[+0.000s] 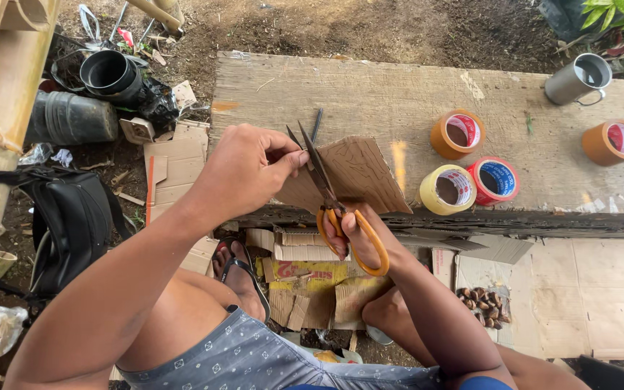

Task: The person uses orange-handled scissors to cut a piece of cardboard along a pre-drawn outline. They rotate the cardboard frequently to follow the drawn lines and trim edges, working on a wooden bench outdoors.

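Observation:
My left hand (243, 170) pinches the left edge of a brown cardboard piece (359, 173), held over the near edge of a rough wooden plank (399, 94). My right hand (359, 231) grips orange-handled scissors (326, 195) by the loops. The dark blades point up and away, slightly apart, with the cardboard's left edge between them. A thin dark nail-like rod (317, 124) stands just behind the blade tips.
On the plank sit several tape rolls: two orange (458, 133) (613, 142), one yellow (448, 189), one red (494, 180), plus a metal mug (579, 78). Cardboard scraps (312, 278) lie on the ground by my sandalled foot (240, 271). A black bag (70, 224), black pots (110, 72) and bamboo (1, 79) stand left.

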